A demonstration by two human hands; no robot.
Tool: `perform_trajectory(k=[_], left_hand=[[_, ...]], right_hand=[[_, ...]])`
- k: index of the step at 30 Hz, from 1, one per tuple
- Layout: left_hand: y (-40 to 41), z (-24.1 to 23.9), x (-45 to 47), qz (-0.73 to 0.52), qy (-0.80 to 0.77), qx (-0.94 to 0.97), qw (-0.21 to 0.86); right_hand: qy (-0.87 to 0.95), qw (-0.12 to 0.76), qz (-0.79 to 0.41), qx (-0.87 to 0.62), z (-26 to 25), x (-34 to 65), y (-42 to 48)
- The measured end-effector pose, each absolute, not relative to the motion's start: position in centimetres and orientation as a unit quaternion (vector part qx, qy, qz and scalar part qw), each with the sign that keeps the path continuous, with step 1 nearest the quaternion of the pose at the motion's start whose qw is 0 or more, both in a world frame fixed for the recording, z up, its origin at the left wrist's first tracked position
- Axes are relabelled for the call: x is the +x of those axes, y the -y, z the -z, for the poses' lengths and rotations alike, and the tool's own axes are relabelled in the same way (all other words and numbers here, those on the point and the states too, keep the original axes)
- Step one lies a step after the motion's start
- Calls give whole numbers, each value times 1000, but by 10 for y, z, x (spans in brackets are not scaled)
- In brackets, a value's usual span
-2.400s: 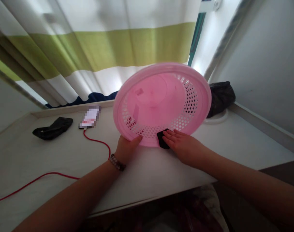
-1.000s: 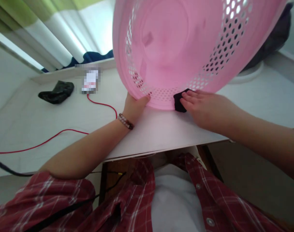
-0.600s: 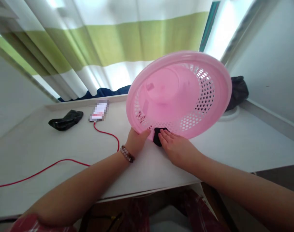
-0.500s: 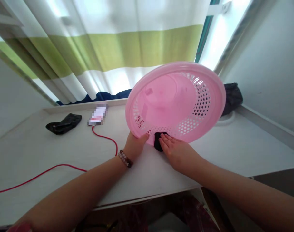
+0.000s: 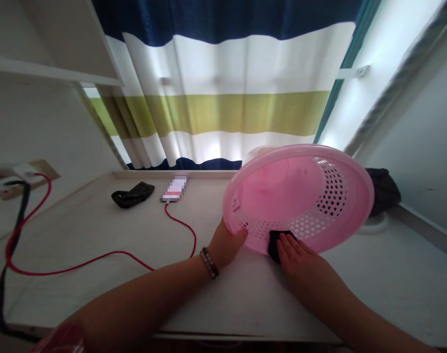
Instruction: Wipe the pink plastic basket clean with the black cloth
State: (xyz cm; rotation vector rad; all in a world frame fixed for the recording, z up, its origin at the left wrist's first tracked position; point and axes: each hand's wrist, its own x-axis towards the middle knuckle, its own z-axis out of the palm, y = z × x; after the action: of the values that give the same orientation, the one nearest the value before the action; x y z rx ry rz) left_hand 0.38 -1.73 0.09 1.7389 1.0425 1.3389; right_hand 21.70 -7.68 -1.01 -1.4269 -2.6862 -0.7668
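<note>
A round pink plastic basket (image 5: pixel 278 189) with perforated sides is tilted above the table, its opening toward me. My left hand (image 5: pixel 229 245) grips its lower left rim, thumb inside and fingers hidden behind. A beaded bracelet (image 5: pixel 209 263) circles that wrist. At the near rim, my right hand (image 5: pixel 300 257) presses a black cloth (image 5: pixel 277 243) against the basket. Its fingers lie together over the cloth; the thumb is out of sight.
On the white table (image 5: pixel 135 294) lie a crumpled black plastic bag (image 5: pixel 133 194) and a phone (image 5: pixel 175 189) on a red cable (image 5: pixel 109 253). A dark bag-like object (image 5: pixel 385 191) stands behind the basket at right. A striped curtain (image 5: pixel 216 113) hangs at the back.
The view has tilted up and shifted left, showing more curtain and a wall socket. The basket's opening appears flatter. Both hands keep their places on the rim and cloth.
</note>
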Motion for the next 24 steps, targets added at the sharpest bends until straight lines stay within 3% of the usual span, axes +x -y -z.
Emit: perform_trajectory(k=[11, 24], left_hand=[[16, -2, 4, -503, -402, 669, 372], [14, 4, 1, -490, -434, 663, 363]], right_hand=[[840, 37, 247, -481, 12, 153, 60], [856, 27, 239, -458, 14, 229, 75]])
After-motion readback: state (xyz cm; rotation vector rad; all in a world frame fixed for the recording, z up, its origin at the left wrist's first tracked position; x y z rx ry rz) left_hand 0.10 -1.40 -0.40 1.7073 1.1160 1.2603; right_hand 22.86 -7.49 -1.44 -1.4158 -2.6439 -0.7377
